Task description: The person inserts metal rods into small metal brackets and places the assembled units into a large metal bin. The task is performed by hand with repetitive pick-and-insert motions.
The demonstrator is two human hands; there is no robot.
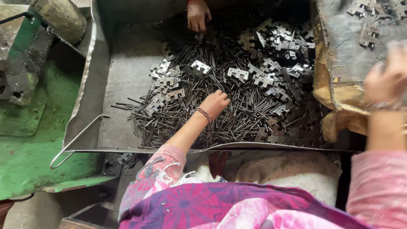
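Our left hand (215,103) reaches into the metal tray (123,80), fingers curled down into the pile of thin steel pins (237,114); notched plates (271,63) lie at one o'clock. Our right hand (388,76), blurred, fingers indistinct, hovers at three o'clock.

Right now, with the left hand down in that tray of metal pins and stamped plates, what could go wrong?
1. The left hand rests bare on the heap of thin pins; their ends could prick the fingers.
2. The notched plates lie tangled among the pins, so lifting one may drag pins over the tray rim.
3. Another person's hand works the same tray; the two could collide.
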